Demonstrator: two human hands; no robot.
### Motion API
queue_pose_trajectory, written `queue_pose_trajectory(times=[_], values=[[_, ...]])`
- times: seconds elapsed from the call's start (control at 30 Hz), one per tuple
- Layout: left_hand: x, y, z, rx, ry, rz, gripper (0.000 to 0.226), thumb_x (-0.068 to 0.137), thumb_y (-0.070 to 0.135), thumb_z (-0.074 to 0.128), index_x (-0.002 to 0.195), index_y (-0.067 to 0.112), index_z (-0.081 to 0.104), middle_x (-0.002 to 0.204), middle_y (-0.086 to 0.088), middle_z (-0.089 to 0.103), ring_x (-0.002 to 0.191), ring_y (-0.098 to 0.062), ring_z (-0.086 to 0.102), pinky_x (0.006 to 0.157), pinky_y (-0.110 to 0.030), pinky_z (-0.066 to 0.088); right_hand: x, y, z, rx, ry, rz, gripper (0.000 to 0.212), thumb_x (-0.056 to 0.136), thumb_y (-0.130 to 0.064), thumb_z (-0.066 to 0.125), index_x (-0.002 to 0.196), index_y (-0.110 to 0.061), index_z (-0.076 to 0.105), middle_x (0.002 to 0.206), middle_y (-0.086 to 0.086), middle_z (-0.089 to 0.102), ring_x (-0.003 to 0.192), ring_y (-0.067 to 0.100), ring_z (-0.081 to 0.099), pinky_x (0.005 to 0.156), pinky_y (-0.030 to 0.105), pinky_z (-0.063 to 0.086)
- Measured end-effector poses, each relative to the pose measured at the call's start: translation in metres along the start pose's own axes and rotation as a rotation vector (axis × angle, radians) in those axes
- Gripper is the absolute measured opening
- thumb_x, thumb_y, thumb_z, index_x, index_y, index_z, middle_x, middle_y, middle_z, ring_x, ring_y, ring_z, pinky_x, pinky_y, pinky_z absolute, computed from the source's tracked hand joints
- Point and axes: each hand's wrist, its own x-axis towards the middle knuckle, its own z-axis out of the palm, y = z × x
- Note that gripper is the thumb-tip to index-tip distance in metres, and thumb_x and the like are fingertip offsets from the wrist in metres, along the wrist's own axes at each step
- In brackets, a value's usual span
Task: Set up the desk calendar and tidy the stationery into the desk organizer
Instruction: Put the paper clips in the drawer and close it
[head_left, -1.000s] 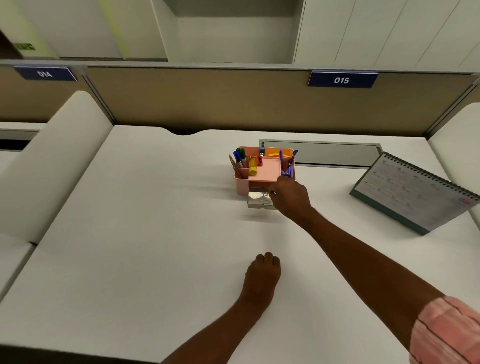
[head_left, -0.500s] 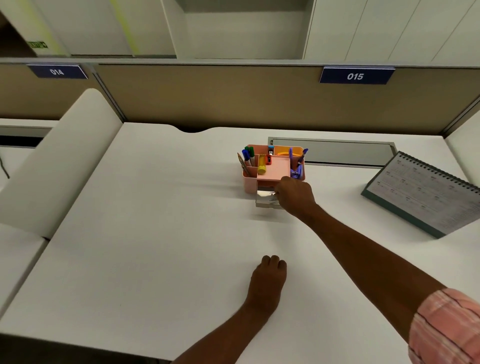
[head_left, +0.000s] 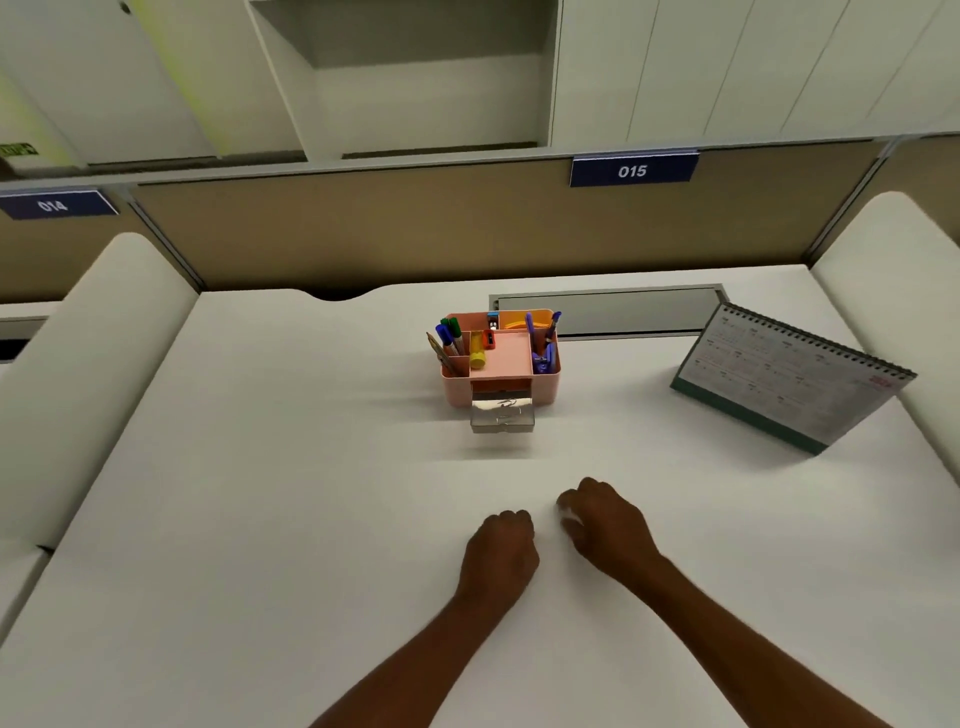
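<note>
Right hand (head_left: 605, 522) withdrawn from clear plastic drawer (head_left: 502, 414) of pink plastic desk organizer (head_left: 500, 358), now loosely curled, empty, beside fisted left hand (head_left: 500, 551) on white surface (head_left: 260, 493); drawer left open, spiral-bound desk calendar (head_left: 789, 376) standing right; task near-complete

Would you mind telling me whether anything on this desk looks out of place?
Only the organizer's clear drawer, which sticks out at the front instead of being shut. The calendar stands upright, and both hands rest apart from everything.
</note>
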Motion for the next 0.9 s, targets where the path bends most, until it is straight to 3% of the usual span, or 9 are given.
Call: queue_pose_trajectory(times=[0.1,0.23,0.4,0.5,0.6,0.73,0.9], values=[[0.008,-0.003,-0.011,-0.127,0.041,-0.057,0.013,0.091,0.027,0.053,0.096,0.022,0.065,0.093,0.004,0.071,0.088,-0.018,0.066,0.075,-0.032,0.052,-0.023,0.004,0.016,-0.035,0.02,-0.031,0.041,0.096,-0.032,0.057,0.136,-0.026,0.057,0.115,-0.001,0.059,0.105,0.023,0.057,0.07,0.037,0.053],[0.024,-0.003,-0.04,-0.299,0.186,-0.094,0.006,0.086,0.031,0.067,0.085,0.026,0.07,0.08,0.011,0.071,0.074,-0.008,0.065,0.071,-0.033,0.056,-0.039,0.002,0.026,-0.086,0.124,-0.058,0.047,0.087,-0.025,0.068,0.133,-0.018,0.062,0.107,0.002,0.062,0.095,0.027,0.059,0.066,0.036,0.053],[0.064,-0.003,-0.091,-0.267,0.44,-0.134,0.008,0.089,0.035,0.075,0.096,0.031,0.077,0.097,0.008,0.062,0.084,-0.01,0.06,0.063,-0.025,0.049,-0.05,0.003,0.038,-0.103,0.186,-0.091,0.048,0.088,-0.022,0.062,0.136,-0.015,0.06,0.106,0.002,0.059,0.096,0.028,0.057,0.07,0.036,0.052],[0.094,-0.003,-0.111,-0.223,0.446,-0.233,0.023,0.087,0.039,0.079,0.104,0.024,0.078,0.108,0.001,0.065,0.098,-0.015,0.061,0.068,-0.026,0.05,-0.053,0.004,0.044,-0.102,0.2,-0.096,0.049,0.09,-0.023,0.057,0.138,-0.016,0.057,0.108,0.002,0.057,0.1,0.028,0.055,0.074,0.035,0.049],[0.113,-0.001,-0.113,-0.25,0.419,-0.345,0.022,0.084,0.04,0.08,0.099,0.024,0.081,0.109,0.001,0.07,0.105,-0.019,0.064,0.08,-0.037,0.058,-0.054,0.004,0.047,-0.08,0.212,-0.09,0.052,0.089,-0.021,0.056,0.141,-0.016,0.054,0.109,0.001,0.055,0.102,0.027,0.053,0.078,0.035,0.049],[0.13,0.001,-0.101,-0.487,0.325,-0.525,0.016,0.083,0.036,0.08,0.093,0.025,0.083,0.101,0.003,0.075,0.1,-0.021,0.067,0.086,-0.046,0.061,-0.054,0.005,0.049,-0.072,0.217,-0.092,0.054,0.088,-0.02,0.055,0.142,-0.015,0.051,0.11,0.002,0.054,0.103,0.028,0.053,0.08,0.035,0.049],[0.143,0.004,-0.089,-0.574,0.256,-0.679,0.025,0.082,0.038,0.079,0.097,0.018,0.078,0.095,0.0,0.073,0.095,-0.022,0.067,0.092,-0.046,0.059,-0.055,0.005,0.046,-0.065,0.23,-0.093,0.056,0.087,-0.02,0.056,0.143,-0.015,0.051,0.11,0.002,0.056,0.105,0.028,0.054,0.081,0.035,0.051]])
